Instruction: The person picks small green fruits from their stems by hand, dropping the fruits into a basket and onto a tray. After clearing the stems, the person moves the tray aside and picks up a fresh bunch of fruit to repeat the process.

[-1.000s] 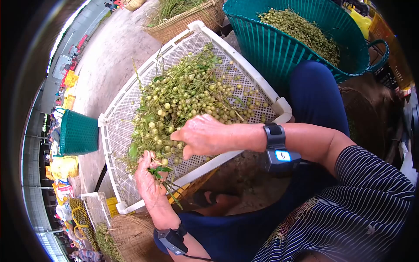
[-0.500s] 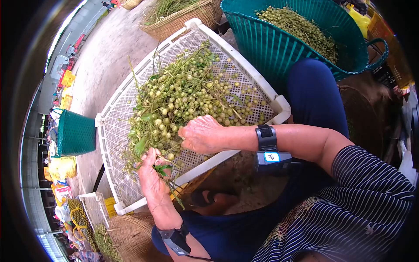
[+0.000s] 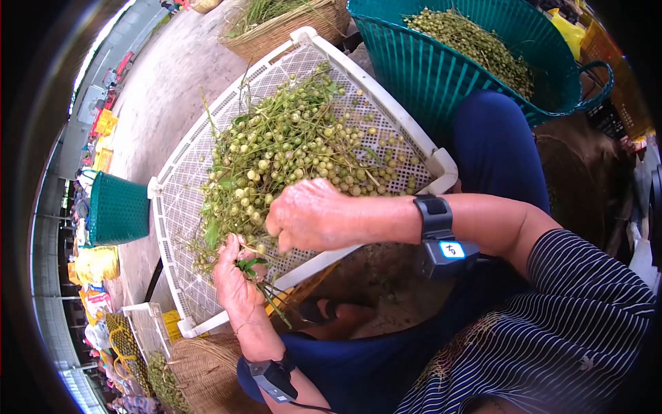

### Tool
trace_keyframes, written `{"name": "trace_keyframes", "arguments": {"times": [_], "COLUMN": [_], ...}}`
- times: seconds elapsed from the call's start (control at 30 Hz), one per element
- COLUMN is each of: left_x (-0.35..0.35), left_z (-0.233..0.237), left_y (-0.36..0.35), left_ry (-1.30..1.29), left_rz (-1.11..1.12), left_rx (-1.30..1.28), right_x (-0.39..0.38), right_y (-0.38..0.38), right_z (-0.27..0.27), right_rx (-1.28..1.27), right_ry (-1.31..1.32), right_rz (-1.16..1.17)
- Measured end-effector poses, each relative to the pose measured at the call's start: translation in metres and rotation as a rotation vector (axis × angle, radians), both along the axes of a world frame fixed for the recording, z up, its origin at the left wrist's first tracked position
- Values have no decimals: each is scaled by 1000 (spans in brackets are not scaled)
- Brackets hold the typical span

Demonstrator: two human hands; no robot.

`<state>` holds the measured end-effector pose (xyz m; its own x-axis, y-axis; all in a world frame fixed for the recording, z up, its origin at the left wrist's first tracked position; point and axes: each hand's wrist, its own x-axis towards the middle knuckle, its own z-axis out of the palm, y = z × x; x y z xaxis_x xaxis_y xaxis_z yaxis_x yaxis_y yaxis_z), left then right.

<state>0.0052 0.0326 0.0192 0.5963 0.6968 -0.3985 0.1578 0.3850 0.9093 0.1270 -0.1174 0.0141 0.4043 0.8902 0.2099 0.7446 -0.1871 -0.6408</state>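
A pile of small round green fruits on thin stems (image 3: 283, 141) lies across a white slatted plastic tray (image 3: 178, 207). My left hand (image 3: 236, 283) is at the tray's near left edge, closed round a leafy sprig (image 3: 251, 265) whose stems hang down past the palm. Just to its right, above the near edge of the pile, my right hand (image 3: 314, 215) is curled with the back of the hand up. Its fingertips are tucked out of sight, so anything in them is hidden.
At the upper right stands a large teal basket (image 3: 414, 58) partly filled with fruits. A woven basket (image 3: 283, 38) of green stalks sits behind the tray. Another teal basket (image 3: 121, 210) is to the left, and a wicker basket (image 3: 203, 369) lies below. My knee (image 3: 500, 148) is beside the tray.
My right hand has shifted slightly left and nearer to me, closer to the left hand. My left hand has barely moved and still holds the sprig.
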Motion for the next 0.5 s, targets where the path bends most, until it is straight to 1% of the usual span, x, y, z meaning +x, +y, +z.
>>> {"name": "trace_keyframes", "arguments": {"times": [0.07, 0.1, 0.13, 0.17, 0.2, 0.27, 0.3, 0.33, 0.4, 0.43, 0.47, 0.5], "left_x": [3, 5, 9, 11, 13, 13, 16, 15, 13, 11, 7, 5], "left_z": [-2, -5, -4, -1, -1, -2, -8, -10, -12, -11, -11, -7], "left_y": [-6, -9, -17, -28, -30, -31, -29, -27, -22, -17, -10, -5], "left_ry": [10, 0, -8, -5, -2, -11, -61, -58, -30, -65, -63, -74], "left_rz": [8, 38, 70, 100, 104, 110, 106, 106, 119, 68, 71, 1], "left_rx": [2, -2, -6, 36, 32, 69, 130, 126, 92, 41, 40, -3], "right_x": [-11, -15, -18, -22, -24, -26, -27, -27, -19, -12, -6, 0], "right_y": [6, 9, 9, 8, 8, 11, 12, 12, 13, 14, 14, 14], "right_z": [-7, -17, -18, -19, -19, -22, -23, -23, -25, -24, -25, -26], "right_rx": [4, 63, 60, 102, 144, 156, 170, 183, 139, 100, 98, 15], "right_ry": [146, 152, 152, 182, 214, 247, 280, 314, 295, 273, 275, 200], "right_rz": [-82, -111, -111, -120, -127, -139, -155, -174, -149, -122, -119, -147]}}
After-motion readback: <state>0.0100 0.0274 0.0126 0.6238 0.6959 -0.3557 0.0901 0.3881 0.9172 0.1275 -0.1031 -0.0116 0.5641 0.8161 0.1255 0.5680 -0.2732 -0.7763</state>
